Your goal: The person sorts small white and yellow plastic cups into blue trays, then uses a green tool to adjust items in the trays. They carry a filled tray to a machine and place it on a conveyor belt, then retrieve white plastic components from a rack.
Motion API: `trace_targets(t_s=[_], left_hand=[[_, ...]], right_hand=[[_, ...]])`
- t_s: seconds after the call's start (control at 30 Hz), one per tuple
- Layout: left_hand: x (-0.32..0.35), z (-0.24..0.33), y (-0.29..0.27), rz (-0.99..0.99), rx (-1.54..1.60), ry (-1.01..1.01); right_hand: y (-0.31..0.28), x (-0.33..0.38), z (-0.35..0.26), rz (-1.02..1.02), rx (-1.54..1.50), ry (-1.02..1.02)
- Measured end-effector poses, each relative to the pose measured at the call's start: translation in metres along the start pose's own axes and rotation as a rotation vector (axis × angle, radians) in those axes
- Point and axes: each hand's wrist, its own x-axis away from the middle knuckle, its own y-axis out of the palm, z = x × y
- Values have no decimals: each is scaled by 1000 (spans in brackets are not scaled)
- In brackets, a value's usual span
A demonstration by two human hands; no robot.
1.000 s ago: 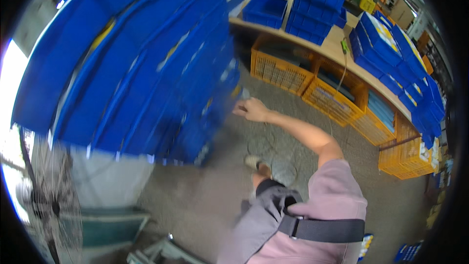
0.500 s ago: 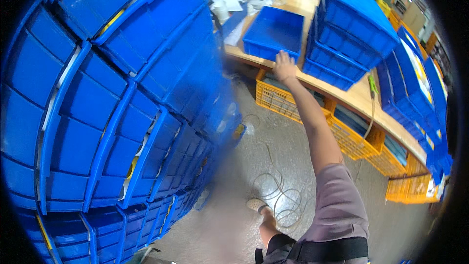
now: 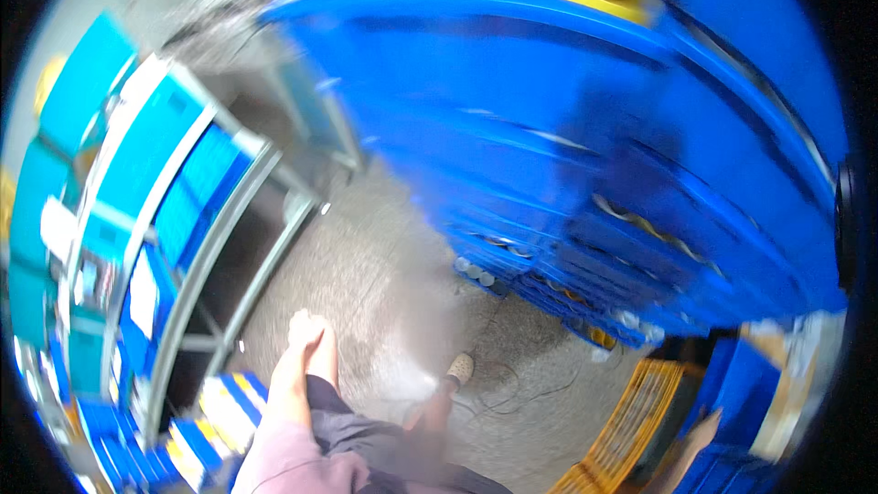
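Note:
My right hand (image 3: pixel 703 430) is at the lower right, at the rim of a shallow blue bin (image 3: pixel 722 384). Its fingers hook on the rim, though blur and the picture's edge hide part of the grip. On the other side, my left hand (image 3: pixel 309 325) hangs low over the floor in front of my leg. No thing shows in it, and its fingers are smeared by motion.
A tall wall of stacked blue bins (image 3: pixel 512 119) fills the upper right. At left stands a grey metal rack (image 3: pixel 219 238) with teal and blue bins. Yellow crates (image 3: pixel 631 421) sit at lower right, near a cable (image 3: pixel 521 393) on the floor.
My view has swung left, so the stacked bins shift from left to right and the rack appears. My left arm has come into view. The shallow blue bin and my right hand now show at lower right.

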Motion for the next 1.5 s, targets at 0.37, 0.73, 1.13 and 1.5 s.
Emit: trace_targets(t_s=[0.37,0.73,1.13,1.5], left_hand=[[117,-121,135,-665,114,-114],[210,-274,172,-340,816,-526],[209,-393,167,-247,1222,-1162],[69,-382,52,-180,905,-961]], right_hand=[[-88,191,-213,713,250,-764],[-274,333,-528,-984,-860,-668],[-260,478,-921,-895,-336,-1435],[-128,506,-1150,-513,167,-1884]])
